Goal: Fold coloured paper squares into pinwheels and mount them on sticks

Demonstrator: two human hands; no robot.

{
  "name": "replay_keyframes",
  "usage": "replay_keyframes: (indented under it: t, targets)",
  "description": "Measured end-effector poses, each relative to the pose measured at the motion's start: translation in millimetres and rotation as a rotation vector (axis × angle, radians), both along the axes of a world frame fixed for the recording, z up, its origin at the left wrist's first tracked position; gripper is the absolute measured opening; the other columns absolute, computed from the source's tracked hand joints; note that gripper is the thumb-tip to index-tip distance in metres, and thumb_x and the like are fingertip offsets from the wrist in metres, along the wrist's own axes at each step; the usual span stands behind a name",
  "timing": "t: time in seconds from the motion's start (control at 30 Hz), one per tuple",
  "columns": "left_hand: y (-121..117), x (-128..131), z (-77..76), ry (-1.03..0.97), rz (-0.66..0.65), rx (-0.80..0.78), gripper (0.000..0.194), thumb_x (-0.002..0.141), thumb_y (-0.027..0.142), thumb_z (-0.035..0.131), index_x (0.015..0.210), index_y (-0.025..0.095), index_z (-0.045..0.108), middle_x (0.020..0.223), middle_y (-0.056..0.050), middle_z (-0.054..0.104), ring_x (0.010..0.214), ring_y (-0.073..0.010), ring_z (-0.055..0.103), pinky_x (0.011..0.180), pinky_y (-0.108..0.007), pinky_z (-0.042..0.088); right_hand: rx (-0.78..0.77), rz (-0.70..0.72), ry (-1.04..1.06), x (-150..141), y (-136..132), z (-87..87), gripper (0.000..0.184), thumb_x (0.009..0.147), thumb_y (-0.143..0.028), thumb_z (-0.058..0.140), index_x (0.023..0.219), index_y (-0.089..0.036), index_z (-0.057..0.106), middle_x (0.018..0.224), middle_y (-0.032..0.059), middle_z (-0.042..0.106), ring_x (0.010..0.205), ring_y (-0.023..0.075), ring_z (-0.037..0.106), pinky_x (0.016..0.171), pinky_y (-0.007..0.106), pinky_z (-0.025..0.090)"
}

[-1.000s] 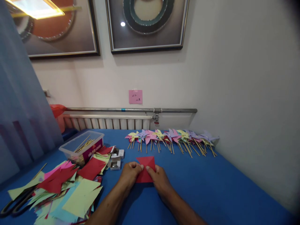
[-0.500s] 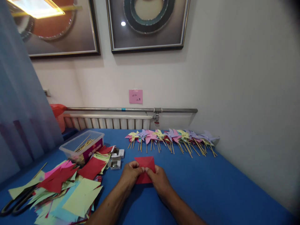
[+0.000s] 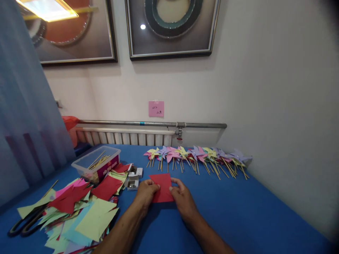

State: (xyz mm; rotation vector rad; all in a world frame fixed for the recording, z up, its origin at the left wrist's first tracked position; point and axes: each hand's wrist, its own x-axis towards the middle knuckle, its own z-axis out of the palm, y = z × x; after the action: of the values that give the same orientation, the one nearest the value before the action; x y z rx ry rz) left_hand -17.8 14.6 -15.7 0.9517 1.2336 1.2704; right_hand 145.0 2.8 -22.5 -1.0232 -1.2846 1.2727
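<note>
**Red paper pinched from both sides**

In the head view, the paper is between the two hands, in front of the person and over the blue table. The left hand grips its left side, thumb on top. The right hand has thumb and forefinger closed at the right edge; the fingers behind are hidden.

A light, even pinch seems best here: hard pressure could crease the thin paper, and uneven pulling could tear it. Keeping the thumbs near the edges should leave the middle flat and visible. The small boxes stand near the left hand, so that elbow and wrist are best moved gently.
</note>
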Motion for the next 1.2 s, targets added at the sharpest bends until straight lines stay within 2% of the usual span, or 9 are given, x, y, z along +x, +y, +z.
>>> replay_keyframes:
  t: [0.07, 0.17, 0.23, 0.37, 0.5, 0.6, 0.73, 1.03, 1.2]
  targets:
    - [0, -2, 3.6, 0.006, 0.012, -0.004, 0.035, 0.051, 0.035, 0.081, 0.055, 0.022, 0.049, 0.046, 0.006, 0.049, 0.043, -0.0091, 0.041, 0.047, -0.022, 0.027, 0.051, -0.009, -0.049, 1, -6, 6.1, 0.066, 0.081, -0.048, 0.065, 0.141, -0.02, 0.06, 0.061, -0.0067, 0.058, 0.054, 0.0161, 0.054, 0.055, 0.027, 0.042]
    - [1, -3, 5.0, -0.005, 0.024, -0.013, 0.031, 0.05, 0.034, 0.078, 0.056, 0.022, 0.05, 0.046, 0.005, 0.051, 0.044, -0.0098, 0.042, 0.048, -0.023, 0.029, 0.109, 0.035, -0.102, 3, -11, 10.4, 0.07, 0.088, -0.043, 0.058, 0.154, -0.022, 0.049, 0.07, -0.0058, 0.063, 0.06, 0.0164, 0.061, 0.062, 0.028, 0.047]
    - [1, -4, 5.2, -0.009, 0.031, -0.016, 0.027, 0.051, 0.034, 0.076, 0.057, 0.021, 0.052, 0.047, 0.004, 0.053, 0.045, -0.0102, 0.043, 0.049, -0.024, 0.031, 0.13, 0.103, -0.146, 6, -13, 11.4, 0.061, 0.09, -0.04, 0.055, 0.148, -0.023, 0.056, 0.078, -0.0027, 0.067, 0.067, 0.0176, 0.067, 0.066, 0.029, 0.05]
    - [0, -6, 8.7, -0.003, 0.046, -0.007, 0.024, 0.05, 0.032, 0.073, 0.056, 0.021, 0.053, 0.047, 0.005, 0.052, 0.045, -0.0097, 0.043, 0.049, -0.024, 0.03, 0.139, 0.269, -0.223, 10, -14, 13.9, 0.037, 0.085, -0.028, 0.056, 0.117, -0.021, 0.074, 0.09, 0.0025, 0.073, 0.083, 0.0206, 0.072, 0.076, 0.031, 0.051]
    - [0, -8, 12.9, 0.003, 0.049, -0.016, 0.022, 0.05, 0.03, 0.072, 0.053, 0.02, 0.053, 0.047, 0.003, 0.053, 0.046, -0.0101, 0.043, 0.05, -0.024, 0.028, 0.121, 0.338, -0.205, 10, -16, 18.2, 0.038, 0.081, -0.022, 0.057, 0.117, -0.022, 0.071, 0.097, 0.0036, 0.076, 0.092, 0.0218, 0.072, 0.082, 0.033, 0.05]
    - [-1, -7, 12.7, -0.007, 0.025, -0.008, 0.023, 0.051, 0.029, 0.073, 0.054, 0.021, 0.052, 0.047, 0.003, 0.053, 0.046, -0.0104, 0.043, 0.051, -0.024, 0.029, 0.143, 0.306, -0.203, 8, -16, 19.3, 0.034, 0.081, -0.023, 0.059, 0.112, -0.023, 0.072, 0.092, 0.0019, 0.075, 0.088, 0.0209, 0.069, 0.081, 0.033, 0.05]
    - [-2, -5, 10.0, -0.023, -0.018, 0.015, 0.025, 0.052, 0.029, 0.075, 0.056, 0.021, 0.052, 0.049, 0.003, 0.055, 0.047, -0.0106, 0.044, 0.052, -0.025, 0.029, 0.186, 0.262, -0.165, 7, -13, 16.5, 0.02, 0.087, -0.034, 0.062, 0.1, -0.023, 0.073, 0.083, 0.0005, 0.072, 0.079, 0.0199, 0.068, 0.078, 0.033, 0.051]
    - [3, 1, -4.4, -0.011, -0.053, 0.059, 0.027, 0.053, 0.033, 0.078, 0.057, 0.02, 0.054, 0.049, 0.003, 0.055, 0.046, -0.0093, 0.041, 0.051, -0.025, 0.027, 0.143, 0.123, -0.078, 1, -6, 4.3, 0.031, 0.084, -0.051, 0.073, 0.08, -0.02, 0.07, 0.073, -0.0005, 0.066, 0.069, 0.0181, 0.065, 0.071, 0.031, 0.052]
    - [8, 6, -17.8, 0.007, -0.039, 0.076, 0.031, 0.054, 0.035, 0.081, 0.057, 0.02, 0.053, 0.046, 0.003, 0.055, 0.043, -0.0085, 0.039, 0.048, -0.024, 0.024, 0.176, 0.074, -0.079, -1, -6, 3.8, 0.04, 0.088, -0.06, 0.066, 0.077, -0.021, 0.067, 0.072, 0.0004, 0.067, 0.07, 0.0187, 0.064, 0.07, 0.031, 0.053]
